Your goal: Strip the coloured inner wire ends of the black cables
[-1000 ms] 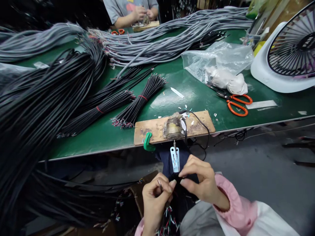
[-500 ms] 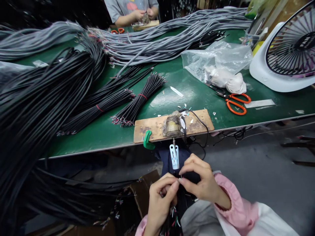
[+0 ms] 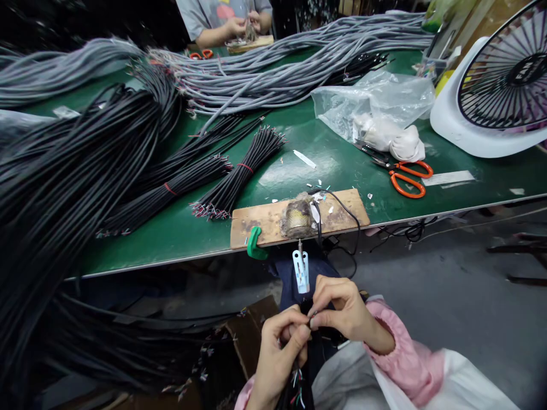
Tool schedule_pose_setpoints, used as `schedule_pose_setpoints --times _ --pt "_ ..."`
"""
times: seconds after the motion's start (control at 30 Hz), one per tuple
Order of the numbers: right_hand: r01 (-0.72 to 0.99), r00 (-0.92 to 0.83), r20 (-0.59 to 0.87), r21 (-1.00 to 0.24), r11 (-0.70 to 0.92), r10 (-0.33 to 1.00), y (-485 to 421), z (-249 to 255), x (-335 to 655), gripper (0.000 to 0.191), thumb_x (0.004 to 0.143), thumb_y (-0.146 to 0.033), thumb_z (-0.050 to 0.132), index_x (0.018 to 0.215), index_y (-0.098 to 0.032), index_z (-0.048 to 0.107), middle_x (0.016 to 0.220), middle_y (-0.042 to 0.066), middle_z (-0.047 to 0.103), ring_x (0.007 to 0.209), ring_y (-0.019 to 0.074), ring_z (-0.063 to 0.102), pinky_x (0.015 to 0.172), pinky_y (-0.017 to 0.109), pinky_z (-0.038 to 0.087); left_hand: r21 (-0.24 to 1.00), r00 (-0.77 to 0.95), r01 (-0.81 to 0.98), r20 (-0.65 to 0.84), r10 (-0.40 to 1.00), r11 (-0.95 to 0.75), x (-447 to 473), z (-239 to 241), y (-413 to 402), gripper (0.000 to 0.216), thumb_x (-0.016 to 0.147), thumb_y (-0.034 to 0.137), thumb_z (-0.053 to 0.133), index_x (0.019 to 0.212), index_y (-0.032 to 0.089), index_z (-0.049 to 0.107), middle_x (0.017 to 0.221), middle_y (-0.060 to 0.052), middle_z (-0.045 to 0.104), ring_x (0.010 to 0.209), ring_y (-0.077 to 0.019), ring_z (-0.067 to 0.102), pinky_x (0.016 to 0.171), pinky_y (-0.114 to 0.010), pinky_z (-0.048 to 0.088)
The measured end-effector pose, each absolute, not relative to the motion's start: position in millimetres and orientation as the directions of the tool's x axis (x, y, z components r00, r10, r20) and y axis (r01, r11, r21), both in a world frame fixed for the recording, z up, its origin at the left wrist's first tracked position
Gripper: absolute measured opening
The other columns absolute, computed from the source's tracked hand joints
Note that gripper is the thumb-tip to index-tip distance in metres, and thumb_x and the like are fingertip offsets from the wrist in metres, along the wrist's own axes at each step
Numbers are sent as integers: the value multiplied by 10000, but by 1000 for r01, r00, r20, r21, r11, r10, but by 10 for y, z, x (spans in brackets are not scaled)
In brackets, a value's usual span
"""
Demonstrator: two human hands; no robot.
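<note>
My left hand is closed around black cables whose ends show red, green and white wires. Its thumb and forefinger pinch one cable end in front of my body. Against those fingertips, my right hand is also closed, thumb and finger squeezing the thin wires at that end. The wire tips are mostly hidden by the fingers. Just beyond the hands, a light-blue clip hangs on a metal shaft. That shaft sticks out from a small motor fixed to a wooden board at the table edge.
A green clamp grips the board. Tied black cable bundles and grey cables cover the green table's left and back. Orange-handled scissors, a plastic bag and a fan stand right. Another person's hands work opposite.
My right hand has shifted slightly down and left, and its fingers have curled closer around the wire end. The left hand stays nearly in place, still holding the cables.
</note>
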State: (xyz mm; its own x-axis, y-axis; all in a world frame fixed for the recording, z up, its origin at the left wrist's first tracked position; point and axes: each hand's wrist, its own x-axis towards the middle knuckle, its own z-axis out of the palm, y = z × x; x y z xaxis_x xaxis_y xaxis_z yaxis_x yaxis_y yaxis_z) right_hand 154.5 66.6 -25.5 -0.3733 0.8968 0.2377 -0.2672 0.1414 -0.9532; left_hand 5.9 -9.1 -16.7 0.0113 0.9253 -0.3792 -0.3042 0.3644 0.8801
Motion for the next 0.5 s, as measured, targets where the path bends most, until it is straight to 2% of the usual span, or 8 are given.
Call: schedule_pose_setpoints --times 0.1,0.2,0.3,0.4,0.5 --pt "-267 -267 251 -947 179 930 609 -264 1474 358 831 -486 777 651 -183 719 584 34 659 567 160 565 540 300 447 861 -4 -353 -393 919 367 93 -181 -98 379 792 468 795 683 155 611 583 62 488 303 6 364 323 -120 233" --pt "-231 -220 321 -935 270 921 592 -258 1453 280 898 -408 727 724 -188 724 623 37 671 605 169 583 587 316 462 850 -55 -379 -416 908 367 110 -192 -87 404 777 498 799 692 153 607 559 62 500 290 12 336 315 -117 214" --pt "-207 -300 305 -946 250 904 631 -246 1491 256 913 -385 713 761 -180 732 648 40 683 618 165 587 619 319 469 852 -33 -360 -419 908 380 77 -182 -50 442 752 541 800 680 139 633 581 38 538 264 10 337 292 -129 197" --pt "-170 -380 244 -967 192 892 684 -217 1551 251 890 -392 733 778 -167 743 673 50 692 629 166 589 592 298 469 852 15 -322 -431 902 412 28 -150 -15 443 770 528 791 645 136 629 512 54 488 270 -6 357 300 -130 209" --pt "-128 -389 263 -965 231 883 705 -182 1579 223 897 -342 727 763 -164 735 677 52 693 634 167 584 608 303 464 841 24 -320 -453 891 436 15 -150 -10 418 797 504 782 654 135 646 450 66 457 282 -6 351 318 -119 219"
